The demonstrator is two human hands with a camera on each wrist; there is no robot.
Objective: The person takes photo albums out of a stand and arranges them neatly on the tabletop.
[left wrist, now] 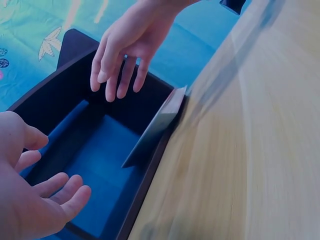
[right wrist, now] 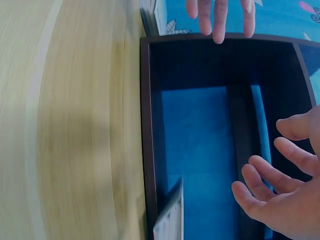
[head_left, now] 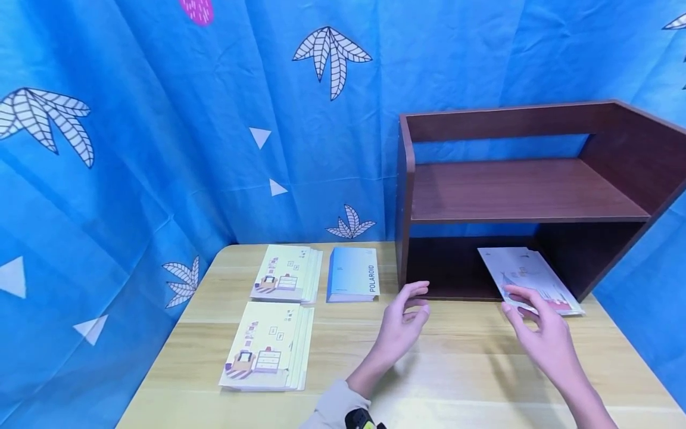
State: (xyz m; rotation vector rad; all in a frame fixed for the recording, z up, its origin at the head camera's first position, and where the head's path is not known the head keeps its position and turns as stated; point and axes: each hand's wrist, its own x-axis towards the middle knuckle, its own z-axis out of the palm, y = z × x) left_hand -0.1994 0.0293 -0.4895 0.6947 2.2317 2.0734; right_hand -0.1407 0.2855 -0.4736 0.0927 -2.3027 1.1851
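Note:
A stack of thin printed booklets lies flat on the lower level of a dark brown shelf, its front end jutting past the shelf's edge. Above that near end hovers my right hand, fingers loosely bent with nothing held; the right wrist view shows the hand apart from the booklets. My left hand hangs over the table by the shelf's left front corner, fingers relaxed, holding nothing. In the left wrist view a gap separates this hand from the booklets.
Two stacks of cream booklets with a room drawing, a back one and a front one, lie on the table at left. Beside them is a blue "POLAROID" stack. A blue patterned curtain hangs behind the table.

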